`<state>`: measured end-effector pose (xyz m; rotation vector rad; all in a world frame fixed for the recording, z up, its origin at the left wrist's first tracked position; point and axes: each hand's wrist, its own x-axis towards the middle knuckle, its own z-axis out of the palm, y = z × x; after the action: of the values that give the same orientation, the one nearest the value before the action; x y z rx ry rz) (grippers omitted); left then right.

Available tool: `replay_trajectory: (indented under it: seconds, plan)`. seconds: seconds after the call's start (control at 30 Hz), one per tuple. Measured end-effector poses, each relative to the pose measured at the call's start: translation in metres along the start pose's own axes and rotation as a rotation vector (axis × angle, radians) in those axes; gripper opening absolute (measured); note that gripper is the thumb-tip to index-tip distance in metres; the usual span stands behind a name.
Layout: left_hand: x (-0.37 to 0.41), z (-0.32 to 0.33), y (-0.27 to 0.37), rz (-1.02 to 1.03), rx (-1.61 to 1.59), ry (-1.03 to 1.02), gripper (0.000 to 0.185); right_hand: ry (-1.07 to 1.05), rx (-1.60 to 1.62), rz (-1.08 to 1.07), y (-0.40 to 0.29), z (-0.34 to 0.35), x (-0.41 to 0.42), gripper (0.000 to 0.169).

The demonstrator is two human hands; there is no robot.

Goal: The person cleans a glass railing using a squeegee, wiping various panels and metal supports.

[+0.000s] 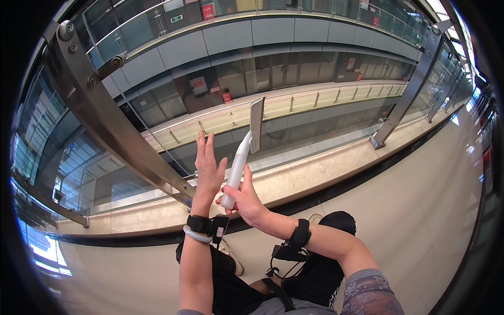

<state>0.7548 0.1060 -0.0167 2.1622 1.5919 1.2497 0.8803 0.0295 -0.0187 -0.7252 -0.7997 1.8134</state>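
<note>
My right hand (248, 199) grips the lower handle of a white window squeegee (237, 173). Its flat, narrow head (256, 125) points upward and is seen nearly edge-on in front of a glass railing panel (315, 118). Whether the head touches the glass I cannot tell. Just left of the handle, my left hand (208, 167) is raised with its fingers pointing up and the thumb apart, holding nothing. Contact between that hand and the glass cannot be made out.
Steel posts stand at left (102, 114) and right (407, 90). A pale stone ledge (299, 179) with a dark base strip runs below the glass. Glossy tile floor (393, 220) lies around my feet. My wrists carry strapped devices with a cable (293, 271). Beyond the glass are gallery levels.
</note>
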Motion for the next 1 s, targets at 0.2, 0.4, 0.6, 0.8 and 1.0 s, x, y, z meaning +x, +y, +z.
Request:
replay_trajectory:
  seconds: [0.2, 0.4, 0.6, 0.8, 1.0]
  plan:
    - [-0.001, -0.010, -0.004, 0.015, 0.024, 0.034, 0.078, 0.146, 0.111, -0.083, -0.020, -0.007, 0.034, 0.065]
    - [0.003, -0.023, 0.000, -0.010, 0.034, 0.032, 0.074, 0.354, 0.369, -0.177, -0.047, -0.083, 0.087, 0.026]
    - [0.008, -0.025, -0.003, 0.006, -0.082, 0.097, 0.067, 0.035, 0.324, 0.052, -0.013, 0.007, 0.031, 0.038]
    - [0.006, -0.025, 0.002, -0.055, -0.179, 0.075, 0.067, 0.329, 0.479, -0.004, -0.014, -0.049, 0.082, 0.022]
    - [0.013, -0.017, 0.006, -0.035, -0.145, 0.051, 0.071, 0.563, 0.556, -0.047, 0.000, -0.108, 0.111, 0.020]
